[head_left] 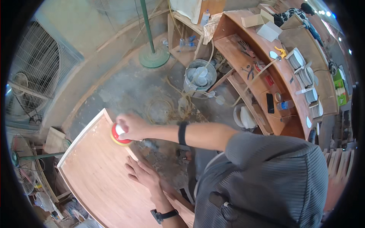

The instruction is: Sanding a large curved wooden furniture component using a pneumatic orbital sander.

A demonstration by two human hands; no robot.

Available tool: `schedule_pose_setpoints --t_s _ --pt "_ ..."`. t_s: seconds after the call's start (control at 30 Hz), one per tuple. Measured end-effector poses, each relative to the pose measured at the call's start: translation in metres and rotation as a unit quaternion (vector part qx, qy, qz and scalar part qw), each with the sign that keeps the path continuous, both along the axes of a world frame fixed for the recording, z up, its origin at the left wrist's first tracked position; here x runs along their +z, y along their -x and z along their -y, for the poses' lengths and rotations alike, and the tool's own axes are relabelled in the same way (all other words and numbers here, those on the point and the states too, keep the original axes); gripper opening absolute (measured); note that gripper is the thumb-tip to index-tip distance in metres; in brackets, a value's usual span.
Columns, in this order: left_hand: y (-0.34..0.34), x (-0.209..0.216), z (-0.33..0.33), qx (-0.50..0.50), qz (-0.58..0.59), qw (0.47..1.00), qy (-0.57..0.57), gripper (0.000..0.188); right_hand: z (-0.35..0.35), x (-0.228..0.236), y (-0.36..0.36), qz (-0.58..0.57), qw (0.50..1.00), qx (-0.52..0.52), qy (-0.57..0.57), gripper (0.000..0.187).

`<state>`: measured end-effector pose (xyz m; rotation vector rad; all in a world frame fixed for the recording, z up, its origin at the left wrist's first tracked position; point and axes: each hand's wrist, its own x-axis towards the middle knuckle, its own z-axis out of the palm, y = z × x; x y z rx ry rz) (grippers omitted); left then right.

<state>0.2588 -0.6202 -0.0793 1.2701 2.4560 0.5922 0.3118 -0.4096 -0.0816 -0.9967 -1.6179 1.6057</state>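
Note:
A pale wooden panel [110, 174] with a raised wooden rim lies tilted in front of me, its upper corner pointing away. My right hand [131, 127], with a black band on the wrist, is closed on a round sanding pad [115, 132]. The pad is red with a white top and yellow lower edge; it rests on the panel by the upper rim, and the hand is slightly blurred. My left hand [144, 173], below a black watch, lies flat on the panel beside its near edge, fingers stretched out, holding nothing.
A green stand with a round base [154, 57] and a bucket of discs [200, 78] stand on the floor beyond, near a coiled hose [161, 108]. At right, a wooden bench [243, 62] holds tools, a phone [270, 103] and stacked discs [304, 77]. Fans are at left.

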Motion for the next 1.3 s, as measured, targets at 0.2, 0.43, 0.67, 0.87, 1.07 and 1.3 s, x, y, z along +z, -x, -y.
schedule_pose_setpoints --t_s 0.2,0.43,0.67,0.87,1.07,1.3 --pt "0.021 -0.007 -0.035 0.028 0.009 1.0 0.001 0.059 -0.035 0.047 0.049 0.296 0.838 0.201 -0.413 0.038" --pt "0.028 0.002 -0.068 0.014 0.005 1.0 0.019 0.06 -0.058 -0.017 0.029 -0.036 0.998 -0.007 0.043 0.054" --pt "0.034 0.001 -0.092 0.025 -0.017 0.999 0.028 0.06 -0.093 0.051 0.049 0.179 0.942 0.141 -0.248 0.046" --pt "0.038 -0.003 -0.094 0.033 -0.029 0.999 0.029 0.059 -0.1 0.051 0.061 0.256 0.911 0.157 -0.283 0.035" --pt "0.034 0.003 -0.1 0.052 -0.02 0.998 0.029 0.057 -0.102 -0.023 0.045 -0.034 0.998 -0.007 0.045 0.056" --pt "0.034 0.002 -0.098 0.055 -0.023 0.998 0.024 0.056 -0.115 -0.043 0.045 -0.077 0.972 0.017 0.223 0.05"
